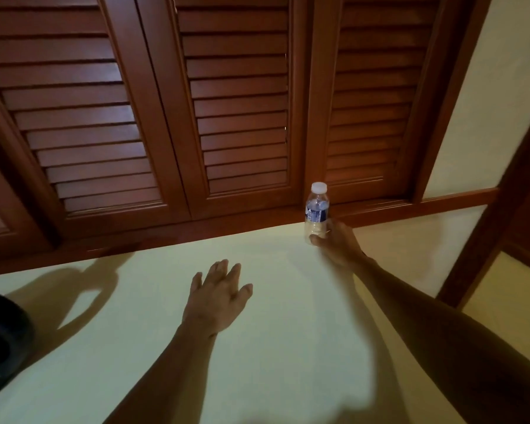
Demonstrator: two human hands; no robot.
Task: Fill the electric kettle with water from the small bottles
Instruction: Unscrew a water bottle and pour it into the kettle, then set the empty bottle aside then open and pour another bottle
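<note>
A small clear water bottle (317, 209) with a white cap and a blue label stands upright at the far edge of a pale counter (273, 347). My right hand (337, 243) grips the bottle's lower part. Its cap is on. My left hand (218, 295) is stretched out flat over the middle of the counter, fingers straight, holding nothing. A dark rounded object (0, 338) shows at the left edge; whether it is the kettle I cannot tell.
Brown louvred wooden doors (227, 102) rise right behind the counter's far edge. A cream wall (487, 102) and a dark wooden frame (508, 194) stand on the right. A handle-shaped shadow (74, 289) falls on the counter's left part.
</note>
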